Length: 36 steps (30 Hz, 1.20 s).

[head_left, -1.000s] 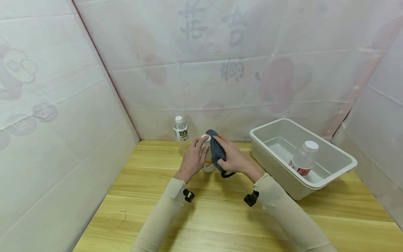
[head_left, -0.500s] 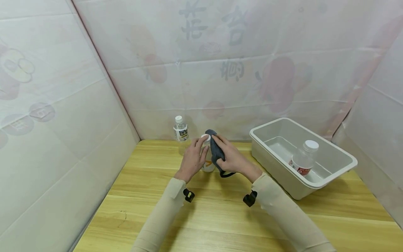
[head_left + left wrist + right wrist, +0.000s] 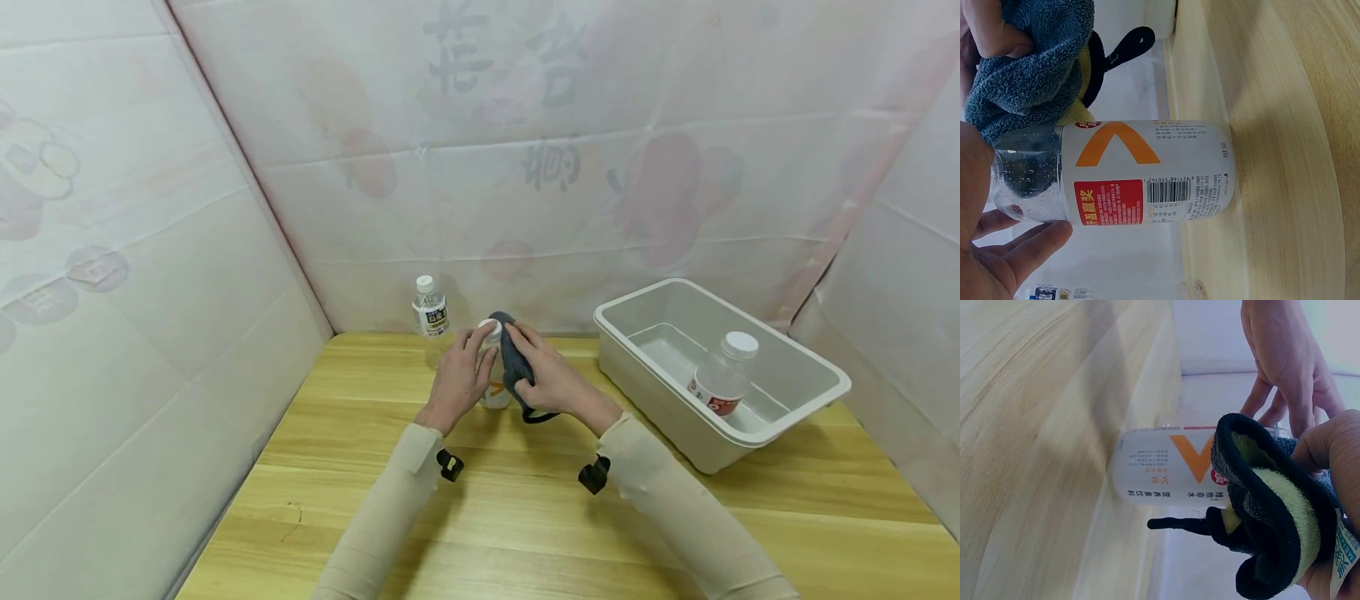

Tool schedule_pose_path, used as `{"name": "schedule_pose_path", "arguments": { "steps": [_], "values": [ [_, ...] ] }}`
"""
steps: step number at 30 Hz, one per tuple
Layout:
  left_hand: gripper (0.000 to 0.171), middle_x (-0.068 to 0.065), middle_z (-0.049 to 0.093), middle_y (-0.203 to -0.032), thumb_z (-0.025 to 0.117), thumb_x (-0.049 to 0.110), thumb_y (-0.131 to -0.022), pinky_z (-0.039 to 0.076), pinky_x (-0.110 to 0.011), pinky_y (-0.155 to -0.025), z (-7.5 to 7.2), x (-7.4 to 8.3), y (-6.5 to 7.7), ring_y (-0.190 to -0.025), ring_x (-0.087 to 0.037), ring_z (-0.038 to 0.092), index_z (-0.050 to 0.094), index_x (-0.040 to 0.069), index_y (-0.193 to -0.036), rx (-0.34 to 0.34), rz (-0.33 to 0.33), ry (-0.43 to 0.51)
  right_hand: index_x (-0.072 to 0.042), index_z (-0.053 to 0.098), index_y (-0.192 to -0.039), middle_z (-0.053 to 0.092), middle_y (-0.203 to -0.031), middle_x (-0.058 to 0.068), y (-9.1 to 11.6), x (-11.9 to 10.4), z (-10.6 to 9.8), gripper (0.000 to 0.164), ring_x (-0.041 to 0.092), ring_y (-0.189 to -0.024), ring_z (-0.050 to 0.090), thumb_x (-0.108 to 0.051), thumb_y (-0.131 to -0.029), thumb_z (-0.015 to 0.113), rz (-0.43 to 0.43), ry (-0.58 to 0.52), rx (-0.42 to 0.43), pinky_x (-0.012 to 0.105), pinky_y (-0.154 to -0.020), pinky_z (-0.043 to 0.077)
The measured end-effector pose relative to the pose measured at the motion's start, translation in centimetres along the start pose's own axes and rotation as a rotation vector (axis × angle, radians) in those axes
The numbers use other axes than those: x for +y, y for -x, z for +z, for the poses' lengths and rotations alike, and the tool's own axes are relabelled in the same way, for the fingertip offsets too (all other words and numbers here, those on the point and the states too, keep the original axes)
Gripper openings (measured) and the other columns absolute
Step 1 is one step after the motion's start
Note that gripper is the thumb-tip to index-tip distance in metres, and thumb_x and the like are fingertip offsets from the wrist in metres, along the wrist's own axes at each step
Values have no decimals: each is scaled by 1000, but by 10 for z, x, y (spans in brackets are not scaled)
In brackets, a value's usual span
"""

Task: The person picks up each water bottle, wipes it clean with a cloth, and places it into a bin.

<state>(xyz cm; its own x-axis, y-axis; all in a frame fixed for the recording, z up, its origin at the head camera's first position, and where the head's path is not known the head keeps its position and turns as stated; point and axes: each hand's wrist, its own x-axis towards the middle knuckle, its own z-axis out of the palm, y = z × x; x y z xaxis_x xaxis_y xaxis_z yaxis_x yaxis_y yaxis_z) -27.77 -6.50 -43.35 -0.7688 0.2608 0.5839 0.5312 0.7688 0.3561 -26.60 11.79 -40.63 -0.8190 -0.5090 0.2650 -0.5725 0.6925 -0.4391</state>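
Note:
A clear plastic bottle [image 3: 1194,178] with a white label and an orange V stands upright on the table. My left hand [image 3: 459,375] grips it around its neck, fingers and thumb close below the white cap [image 3: 491,328]. My right hand [image 3: 558,379] holds a folded blue-grey towel cloth [image 3: 516,362] against the bottle's right side. In the right wrist view the cloth shows a black edge, a yellow-green inner face and a black hanging loop [image 3: 1179,523]. The cloth covers part of the bottle's upper half there.
Another clear bottle [image 3: 432,319] with a white cap stands behind and left of my left hand. To the right sits a pale grey plastic bin [image 3: 660,400], with a white-capped, red-labelled bottle [image 3: 723,379] inside. Printed sheets [image 3: 480,208] wall in the wooden table [image 3: 487,533].
My right hand and the cloth have shifted very slightly left along the bottle. My left hand keeps its grip at the bottle's neck.

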Motion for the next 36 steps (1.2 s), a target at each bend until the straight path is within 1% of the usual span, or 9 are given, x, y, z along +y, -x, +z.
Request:
{"name": "schedule_pose_path", "arguments": {
  "steps": [6,18,23,29,36],
  "values": [
    [42,-6,53,-110,42,33,-95,47,-28,-58,0,0,1,-66,-12,53,35,29,-136,10,5,-4,-16,11,-146,16,-150,14,1,-1,3,83,30,-114,48,-11,-76,54,6,23,3,33,-75,42],
    [42,-5,53,-109,43,34,-95,45,-26,-57,1,-2,1,-65,-12,51,35,30,-136,7,-2,5,-13,11,-146,15,-150,16,2,-1,8,82,31,-118,46,-10,-76,54,20,34,16,36,-81,44],
    [43,-5,53,-110,43,34,-95,44,-25,-56,0,-2,0,-64,-11,51,35,30,-137,3,-6,8,-14,11,-146,16,-149,17,2,1,10,83,31,-115,48,-9,-76,54,23,44,21,36,-80,44],
    [43,-5,53,-110,42,34,-95,44,-25,-56,1,-2,0,-64,-11,51,34,31,-137,-5,-11,6,-12,11,-146,16,-148,19,3,2,11,83,31,-111,50,-9,-75,54,5,41,28,35,-77,43],
    [43,-5,52,-110,42,34,-95,43,-26,-55,1,-2,-1,-64,-11,51,33,32,-137,-5,-14,2,-13,11,-146,17,-148,17,3,3,13,85,30,-110,50,-8,-73,54,8,35,45,35,-79,44]
  ]
}}
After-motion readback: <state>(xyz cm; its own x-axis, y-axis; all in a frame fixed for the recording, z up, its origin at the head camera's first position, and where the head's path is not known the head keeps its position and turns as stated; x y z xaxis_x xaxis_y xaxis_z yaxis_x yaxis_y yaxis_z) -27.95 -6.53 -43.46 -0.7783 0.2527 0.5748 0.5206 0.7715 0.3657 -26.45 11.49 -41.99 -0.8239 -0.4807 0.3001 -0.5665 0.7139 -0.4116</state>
